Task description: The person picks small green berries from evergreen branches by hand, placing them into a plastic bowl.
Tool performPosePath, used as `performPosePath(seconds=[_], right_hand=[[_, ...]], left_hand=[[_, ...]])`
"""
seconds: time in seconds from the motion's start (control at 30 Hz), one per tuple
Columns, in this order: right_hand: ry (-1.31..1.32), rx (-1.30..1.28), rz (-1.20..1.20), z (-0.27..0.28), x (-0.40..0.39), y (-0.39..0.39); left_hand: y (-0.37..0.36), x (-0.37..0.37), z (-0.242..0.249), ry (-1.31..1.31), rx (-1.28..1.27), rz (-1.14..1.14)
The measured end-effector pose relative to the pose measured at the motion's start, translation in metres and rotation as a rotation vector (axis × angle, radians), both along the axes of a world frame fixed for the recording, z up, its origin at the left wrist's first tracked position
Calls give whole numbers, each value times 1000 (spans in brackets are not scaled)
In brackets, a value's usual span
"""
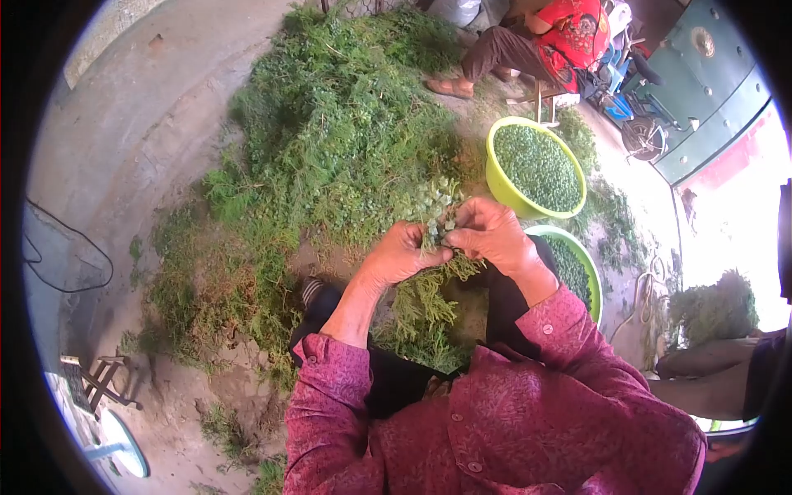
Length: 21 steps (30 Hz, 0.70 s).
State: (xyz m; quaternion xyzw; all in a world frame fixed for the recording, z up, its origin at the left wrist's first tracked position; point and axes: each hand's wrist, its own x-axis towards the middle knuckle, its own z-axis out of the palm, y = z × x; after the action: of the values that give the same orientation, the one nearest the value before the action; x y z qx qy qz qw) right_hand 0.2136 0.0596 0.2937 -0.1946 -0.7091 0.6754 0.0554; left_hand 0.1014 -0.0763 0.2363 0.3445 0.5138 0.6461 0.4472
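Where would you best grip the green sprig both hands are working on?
By its stem just below the seed cluster, from either side. The sprig stands upright between the left hand and right hand, its feathery tail hanging down, too limp to grip.

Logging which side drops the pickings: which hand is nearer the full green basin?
Right. The right hand sits just below-left of the green basin; the left hand lies beyond it, farther left.

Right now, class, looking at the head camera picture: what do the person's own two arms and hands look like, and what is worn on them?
Both arms wear a magenta patterned button-up shirt; its left sleeve and right sleeve end below the wrists. The left hand and right hand are bare: no gloves visible.
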Motion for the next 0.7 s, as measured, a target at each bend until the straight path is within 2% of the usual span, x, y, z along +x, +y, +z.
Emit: performPosePath(seconds=[0.17,0.2,0.23,0.33,0.37,0.43,0.5,0.53,0.6,0.63,0.67,0.7], right_hand=[[57,-246,-98,-6,7,6],[57,-249,-99,-6,10,10],[117,-425,-129,-6,14,17],[299,-866,-108,-12,32,48],[326,-929,-100,-12,39,54],[354,-992,-96,-21,47,56],[339,-1209,-34,-32,50,49],[342,-1211,-36,-32,48,46],[144,-1147,-128,-29,44,39],[190,-1196,55,-42,40,46],[191,-1198,52,-47,41,44],[155,-942,-93,-40,34,29]], left_hand=[[-2,1,7,-37,17,25],[-2,0,7,59,-34,11],[-3,-1,6,154,-86,-3],[-10,-2,12,103,-38,10],[-12,0,17,102,-40,7],[-16,3,26,-158,-161,91],[-15,5,17,-153,-172,121],[-15,6,15,-147,-182,156],[-18,4,24,-208,-231,109],[-19,4,28,-271,-277,63],[-19,4,28,-271,-279,61],[-19,3,28,-248,-289,60]])
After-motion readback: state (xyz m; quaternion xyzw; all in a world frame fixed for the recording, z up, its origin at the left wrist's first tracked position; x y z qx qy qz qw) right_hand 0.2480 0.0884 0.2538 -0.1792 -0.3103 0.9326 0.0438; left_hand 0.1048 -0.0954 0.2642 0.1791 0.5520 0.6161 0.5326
